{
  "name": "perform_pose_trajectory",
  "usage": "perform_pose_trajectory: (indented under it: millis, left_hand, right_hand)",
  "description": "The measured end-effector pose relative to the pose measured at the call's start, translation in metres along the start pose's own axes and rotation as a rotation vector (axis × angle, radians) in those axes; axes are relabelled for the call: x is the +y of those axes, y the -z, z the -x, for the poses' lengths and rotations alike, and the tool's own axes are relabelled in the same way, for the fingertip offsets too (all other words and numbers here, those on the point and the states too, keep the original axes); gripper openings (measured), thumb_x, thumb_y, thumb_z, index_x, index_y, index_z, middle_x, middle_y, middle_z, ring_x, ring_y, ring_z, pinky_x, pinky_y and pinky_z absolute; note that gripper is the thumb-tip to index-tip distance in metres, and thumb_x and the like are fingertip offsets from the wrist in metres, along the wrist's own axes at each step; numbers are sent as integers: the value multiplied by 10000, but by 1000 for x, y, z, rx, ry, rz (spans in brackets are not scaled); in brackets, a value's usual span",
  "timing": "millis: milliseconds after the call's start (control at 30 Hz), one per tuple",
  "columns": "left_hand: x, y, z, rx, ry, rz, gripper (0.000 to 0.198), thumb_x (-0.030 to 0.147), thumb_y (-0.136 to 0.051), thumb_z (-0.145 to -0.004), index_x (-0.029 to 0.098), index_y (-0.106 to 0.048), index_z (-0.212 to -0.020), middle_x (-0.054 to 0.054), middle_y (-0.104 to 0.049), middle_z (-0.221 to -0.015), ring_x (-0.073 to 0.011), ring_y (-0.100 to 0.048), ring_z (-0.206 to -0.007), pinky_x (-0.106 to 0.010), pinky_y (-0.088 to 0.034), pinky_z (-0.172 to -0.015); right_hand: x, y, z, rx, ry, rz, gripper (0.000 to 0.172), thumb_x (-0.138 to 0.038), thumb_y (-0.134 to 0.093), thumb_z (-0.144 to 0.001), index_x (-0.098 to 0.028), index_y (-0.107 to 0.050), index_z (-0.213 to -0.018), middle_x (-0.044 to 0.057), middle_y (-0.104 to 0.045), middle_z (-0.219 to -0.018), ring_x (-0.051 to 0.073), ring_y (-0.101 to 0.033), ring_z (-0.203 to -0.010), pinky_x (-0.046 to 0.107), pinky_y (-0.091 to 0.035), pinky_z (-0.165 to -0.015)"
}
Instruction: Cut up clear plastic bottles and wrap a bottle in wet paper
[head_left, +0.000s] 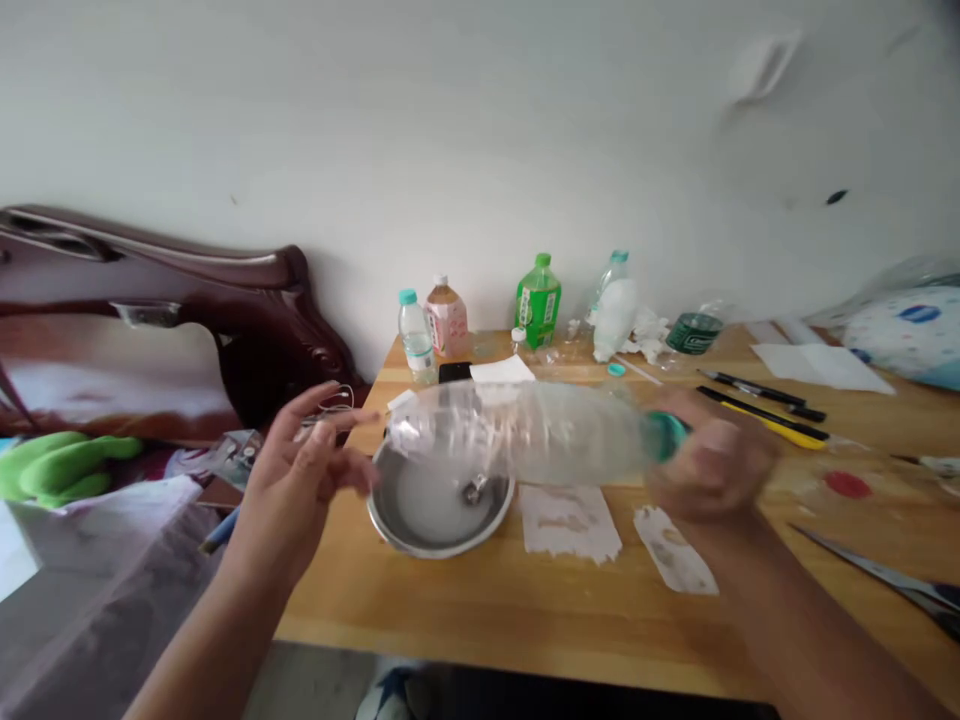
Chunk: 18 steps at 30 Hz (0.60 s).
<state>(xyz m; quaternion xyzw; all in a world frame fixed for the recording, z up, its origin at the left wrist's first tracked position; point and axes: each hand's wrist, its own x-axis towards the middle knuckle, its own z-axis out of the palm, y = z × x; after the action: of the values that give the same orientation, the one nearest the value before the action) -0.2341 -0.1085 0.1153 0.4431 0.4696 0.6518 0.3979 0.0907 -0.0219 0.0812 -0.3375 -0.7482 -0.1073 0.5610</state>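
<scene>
A large clear plastic bottle [525, 432] lies sideways in the air over the table, smeared by motion. My right hand [709, 465] is wrapped round its green-capped end. Near the other end, my left hand [307, 465] has its fingers apart and holds nothing. Beneath the bottle stands a metal bowl [439, 545] with cloudy liquid and a small metallic object [474, 489] in it. Two torn pieces of white paper, one [570, 525] beside the bowl and one [675, 550] farther right, lie on the wood.
Along the wall stand a small clear bottle [416, 340], a pink-labelled bottle [447, 322] and a green bottle [538, 303]. Pens [757, 390], a yellow-and-black cutter [787, 428] and scissors [885, 572] lie on the wooden table [450, 610] at the right.
</scene>
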Motion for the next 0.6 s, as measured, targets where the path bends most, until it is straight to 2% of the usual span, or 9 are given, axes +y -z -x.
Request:
perform_pose_trajectory:
  millis: [33,100,167,267,367,467,533,600]
  left_hand:
    - [-4,4,-19,-16,-135,-31,627,471,-736,-813,305,-485,-1363,-79,-669,-1208,-168,-712,-786,-262,-590,-639]
    - [-17,6,-50,-202,-234,-113,776,560,-778,-734,319,-467,-1403,-112,-528,-1436,-266,-633,-1153,-334,-583,-860]
    - [-30,4,-70,-375,-247,-204,836,573,-816,-672,317,-490,-1398,-124,-464,-1507,-322,-562,-1262,-387,-551,-947]
    - [-42,1,-84,-476,-243,-355,790,480,-877,-631,288,-568,-1332,-124,-547,-1436,-345,-555,-1275,-438,-500,-1029]
    - [-50,8,-87,-433,-248,-509,731,424,-906,-601,245,-623,-1251,-121,-642,-1313,-340,-572,-1260,-474,-438,-1098]
    - [-58,21,-90,-312,-276,-565,734,415,-904,-599,223,-601,-1240,-125,-659,-1272,-326,-603,-1218,-481,-449,-1088]
    - [-66,27,-93,-248,-319,-582,725,424,-894,-611,219,-579,-1232,-126,-635,-1294,-313,-598,-1220,-467,-453,-1082]
    - [-75,32,-96,-205,-366,-626,688,437,-885,-619,215,-575,-1192,-121,-627,-1275,-295,-610,-1188,-450,-464,-1062]
  right_hand:
    - [4,-14,-7,-17,-28,-19,420,-323,-252,-1009,-210,-557,-742,23,-515,-572,159,-457,-523,309,-304,-527]
    - [7,-43,-19,-92,-62,-77,379,-322,-300,-977,-210,-548,-714,19,-506,-558,160,-456,-515,310,-291,-534]
    - [3,-69,-28,-186,-116,-124,358,-334,-343,-959,-217,-504,-661,4,-477,-532,157,-451,-510,307,-279,-540]
    - [-5,-95,-35,-275,-237,-178,400,-364,-344,-985,-223,-395,-613,-27,-408,-509,138,-416,-498,287,-266,-532]
    - [-5,-105,-34,-357,-378,-249,478,-439,-247,-1039,-220,-368,-632,-36,-416,-536,126,-437,-510,254,-314,-529]
    - [2,-103,-24,-431,-509,-290,575,-508,-121,-1052,-212,-492,-728,-31,-474,-579,135,-476,-526,250,-366,-545]
    - [9,-99,-14,-468,-580,-285,546,-563,-202,-1038,-202,-573,-861,-11,-538,-660,157,-527,-611,262,-396,-593]
    - [14,-99,-3,-532,-621,-294,466,-601,-391,-988,-190,-612,-985,12,-592,-755,179,-566,-708,274,-419,-641]
